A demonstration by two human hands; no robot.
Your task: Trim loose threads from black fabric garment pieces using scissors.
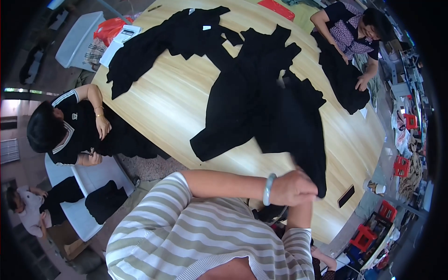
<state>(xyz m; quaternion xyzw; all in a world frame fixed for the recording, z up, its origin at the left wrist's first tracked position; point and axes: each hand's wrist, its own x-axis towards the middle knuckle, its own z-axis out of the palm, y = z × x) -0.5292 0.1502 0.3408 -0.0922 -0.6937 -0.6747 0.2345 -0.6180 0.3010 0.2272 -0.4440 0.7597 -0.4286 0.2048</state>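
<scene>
My left hand (297, 187), with a pale green bangle (269, 189) on its wrist, is closed at the near right corner of a black garment (298, 121). This part of the cloth is smeared by motion. My right forearm (299, 217) rises from the lower edge and passes behind my left hand. That crossing hides most of my right hand, and its fingers do not show clearly. Another black garment piece (228, 107) lies flat beside the first, overlapping it. Farther off, more black garments (154, 51) are spread over the light wooden table (163, 98).
A co-worker (350, 37) at the far right handles a black garment (343, 77). Another person (60, 121) sits at the left with dark cloth, and a third (30, 210) sits behind. A phone (346, 196) and a cup (380, 188) are near the right edge. Red stools (364, 237) stand beyond.
</scene>
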